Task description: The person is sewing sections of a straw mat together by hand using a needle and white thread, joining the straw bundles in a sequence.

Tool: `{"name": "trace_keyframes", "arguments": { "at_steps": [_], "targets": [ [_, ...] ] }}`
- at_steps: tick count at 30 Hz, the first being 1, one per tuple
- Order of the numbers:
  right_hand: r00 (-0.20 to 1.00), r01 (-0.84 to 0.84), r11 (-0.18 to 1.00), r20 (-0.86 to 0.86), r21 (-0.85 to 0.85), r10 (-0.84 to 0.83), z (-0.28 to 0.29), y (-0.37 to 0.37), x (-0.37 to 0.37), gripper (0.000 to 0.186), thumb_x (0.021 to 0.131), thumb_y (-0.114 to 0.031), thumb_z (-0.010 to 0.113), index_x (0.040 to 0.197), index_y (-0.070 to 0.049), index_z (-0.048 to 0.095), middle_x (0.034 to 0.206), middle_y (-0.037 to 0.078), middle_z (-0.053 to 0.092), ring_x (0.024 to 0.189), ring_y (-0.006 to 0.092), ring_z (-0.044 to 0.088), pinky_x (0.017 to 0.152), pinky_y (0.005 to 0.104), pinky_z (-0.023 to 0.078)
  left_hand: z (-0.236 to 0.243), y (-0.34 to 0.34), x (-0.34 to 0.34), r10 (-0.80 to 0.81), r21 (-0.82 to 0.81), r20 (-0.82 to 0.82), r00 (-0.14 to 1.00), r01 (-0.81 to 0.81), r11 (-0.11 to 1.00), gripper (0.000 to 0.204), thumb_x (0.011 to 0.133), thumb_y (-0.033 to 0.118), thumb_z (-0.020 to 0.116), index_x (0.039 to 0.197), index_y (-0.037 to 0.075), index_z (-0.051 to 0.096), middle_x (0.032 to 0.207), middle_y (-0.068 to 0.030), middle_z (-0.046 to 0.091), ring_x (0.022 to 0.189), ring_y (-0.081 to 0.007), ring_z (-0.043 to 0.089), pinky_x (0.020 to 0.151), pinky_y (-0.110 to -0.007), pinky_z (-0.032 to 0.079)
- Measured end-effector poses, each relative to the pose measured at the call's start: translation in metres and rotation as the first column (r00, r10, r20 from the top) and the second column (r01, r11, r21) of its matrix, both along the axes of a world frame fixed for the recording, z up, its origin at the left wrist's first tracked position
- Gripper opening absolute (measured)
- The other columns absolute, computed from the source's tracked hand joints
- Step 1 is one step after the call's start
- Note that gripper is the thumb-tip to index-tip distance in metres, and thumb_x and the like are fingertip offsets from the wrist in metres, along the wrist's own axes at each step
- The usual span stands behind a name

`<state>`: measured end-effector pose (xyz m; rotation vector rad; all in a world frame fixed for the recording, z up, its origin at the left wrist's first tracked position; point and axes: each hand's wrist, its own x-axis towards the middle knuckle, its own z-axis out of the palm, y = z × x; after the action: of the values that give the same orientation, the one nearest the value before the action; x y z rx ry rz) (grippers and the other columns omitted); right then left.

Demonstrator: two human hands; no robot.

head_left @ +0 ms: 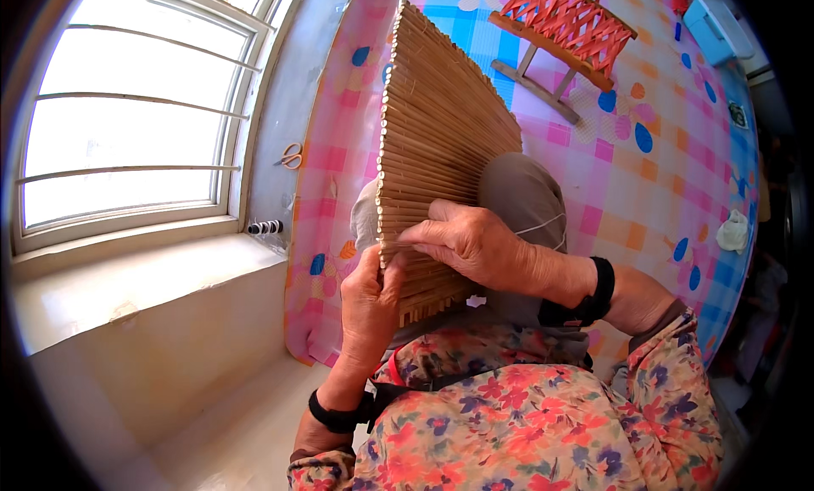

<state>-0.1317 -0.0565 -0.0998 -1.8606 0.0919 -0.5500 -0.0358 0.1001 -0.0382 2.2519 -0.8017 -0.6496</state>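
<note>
A mat of thin tan stalks (445, 109) laid side by side stands tilted across my lap, its row of pale cut ends facing left. At its lower left edge, my left hand (369, 296) is closed, thumb and fingers pinching the stalk ends. My right hand (471, 241) reaches over the mat's near face. Its fingertips are pressed together close to the left fingertips, and what they pinch is too small to make out. A white thread (540, 225) lies across my right knee (526, 190), beside the right hand.
Scissors (292, 156) and a dark-and-white spool (265, 227) lie by the barred window (136, 109) at left. On the checked, flowered sheet (610, 203) stands a wooden frame with red woven strips (564, 25). Farther right are a light-blue box (716, 26) and a crumpled white piece (732, 232).
</note>
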Motion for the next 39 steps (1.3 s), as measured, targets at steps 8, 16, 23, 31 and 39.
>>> {"name": "trace_keyframes", "arguments": {
  "at_steps": [8,16,23,31,39],
  "targets": [
    [0.996,-0.087,0.982,0.013,0.169,0.087,-0.010,0.005,0.009,0.017,0.089,-0.012,0.064,0.104,-0.007,0.068,0.084,0.013,0.058,0.081,0.0328,0.062,0.070,0.0389,0.051,-0.002,0.016,0.008,0.083,-0.079,-0.264,0.961,-0.108,0.991,0.024,0.097,0.013,0.058,0.117,-0.002,0.059,0.092,-0.0044,0.065,0.085,-0.0068,0.054,0.077,-0.025,0.047],
    [0.997,-0.076,0.995,-0.025,0.062,0.077,-0.001,0.009,-0.002,0.015,0.090,-0.010,0.062,0.103,-0.007,0.067,0.084,0.013,0.057,0.079,0.0330,0.062,0.067,0.0401,0.051,0.004,0.035,-0.009,0.065,-0.016,-0.274,0.960,-0.072,0.997,0.025,0.095,0.010,0.062,0.117,-0.002,0.057,0.104,-0.0009,0.064,0.091,-0.0058,0.056,0.080,-0.021,0.046],
    [0.999,-0.031,0.998,-0.022,0.051,0.032,0.005,0.011,0.005,0.015,0.089,-0.011,0.062,0.102,-0.006,0.067,0.084,0.013,0.059,0.079,0.0339,0.062,0.069,0.0403,0.052,-0.002,0.040,-0.004,0.117,-0.094,-0.389,0.914,-0.165,0.982,0.027,0.096,0.010,0.060,0.121,-0.001,0.057,0.100,-0.0013,0.063,0.089,-0.0067,0.053,0.081,-0.023,0.046],
    [0.996,-0.029,1.000,-0.081,0.010,0.030,0.017,0.011,0.020,0.015,0.088,-0.009,0.062,0.100,-0.005,0.069,0.086,0.015,0.061,0.082,0.0349,0.063,0.071,0.0410,0.052,-0.002,0.043,0.008,0.094,-0.180,-0.455,0.885,-0.195,0.964,0.025,0.097,0.009,0.058,0.120,-0.002,0.057,0.105,-0.0023,0.062,0.096,-0.0066,0.052,0.086,-0.023,0.044],
    [0.989,-0.091,0.996,-0.116,0.008,0.091,0.022,0.006,0.029,0.014,0.088,-0.010,0.062,0.098,-0.005,0.070,0.085,0.015,0.062,0.083,0.0353,0.063,0.071,0.0411,0.052,-0.003,0.047,0.015,0.087,-0.205,-0.460,0.884,-0.201,0.958,0.025,0.097,0.009,0.058,0.119,-0.002,0.058,0.105,-0.0030,0.062,0.096,-0.0073,0.053,0.086,-0.023,0.044]
  ]
}}
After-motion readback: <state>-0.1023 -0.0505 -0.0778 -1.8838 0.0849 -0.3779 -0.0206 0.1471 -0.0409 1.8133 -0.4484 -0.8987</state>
